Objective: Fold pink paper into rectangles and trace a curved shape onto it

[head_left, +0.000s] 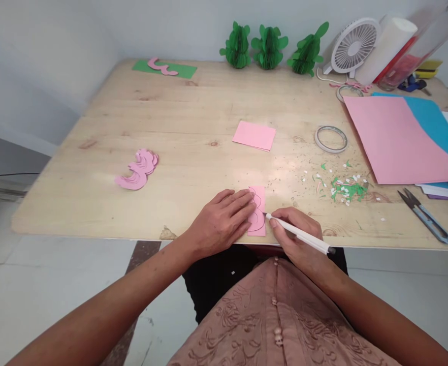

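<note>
At the table's front edge, a small pink paper piece (261, 195) carries a dark curved outline like a figure three. My left hand (224, 218) lies flat over its left part, fingers stretched out, and covers much of it. My right hand (298, 234) grips a white pen (302, 235), its tip at the right side of the drawn curve. Farther left sits a stack of pink curved cutouts (138, 170). Beyond my hands rests a small pile of pink paper rectangles (254, 135).
Blue-handled thread snips (425, 216), paper scraps (348, 189), a tape roll (330, 139) and coloured sheets (403, 142) lie on the right. Green paper shapes (269, 47) and a white fan (354, 47) stand at the back. A green strip (186, 70) lies back left.
</note>
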`<state>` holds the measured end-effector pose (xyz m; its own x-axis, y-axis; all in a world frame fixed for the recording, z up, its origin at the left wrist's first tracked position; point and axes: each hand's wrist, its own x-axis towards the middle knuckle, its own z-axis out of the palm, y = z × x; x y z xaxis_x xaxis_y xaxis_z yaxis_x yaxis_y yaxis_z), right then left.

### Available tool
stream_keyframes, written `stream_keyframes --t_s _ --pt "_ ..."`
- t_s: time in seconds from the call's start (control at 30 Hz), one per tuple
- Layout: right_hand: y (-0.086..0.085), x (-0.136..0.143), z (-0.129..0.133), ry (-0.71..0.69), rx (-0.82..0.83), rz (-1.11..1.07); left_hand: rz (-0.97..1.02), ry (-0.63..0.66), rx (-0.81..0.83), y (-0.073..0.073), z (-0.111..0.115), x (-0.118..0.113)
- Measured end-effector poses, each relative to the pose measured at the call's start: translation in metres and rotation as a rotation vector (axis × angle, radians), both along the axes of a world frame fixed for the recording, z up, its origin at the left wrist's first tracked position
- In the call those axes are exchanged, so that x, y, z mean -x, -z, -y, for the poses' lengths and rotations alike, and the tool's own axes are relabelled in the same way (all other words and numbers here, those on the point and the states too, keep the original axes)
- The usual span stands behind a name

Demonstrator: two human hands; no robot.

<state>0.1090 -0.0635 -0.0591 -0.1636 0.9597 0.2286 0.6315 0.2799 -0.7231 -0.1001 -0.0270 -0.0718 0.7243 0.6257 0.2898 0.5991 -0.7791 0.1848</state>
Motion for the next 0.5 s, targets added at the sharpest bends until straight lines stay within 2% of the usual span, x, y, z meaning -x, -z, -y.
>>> stream_keyframes --t_s 0.5 --pt "-0.0026 -0.0016 0.0031 0.007 -0.017 0.032 0.004 0.0 0.016 -0.0004 0.0002 0.0004"
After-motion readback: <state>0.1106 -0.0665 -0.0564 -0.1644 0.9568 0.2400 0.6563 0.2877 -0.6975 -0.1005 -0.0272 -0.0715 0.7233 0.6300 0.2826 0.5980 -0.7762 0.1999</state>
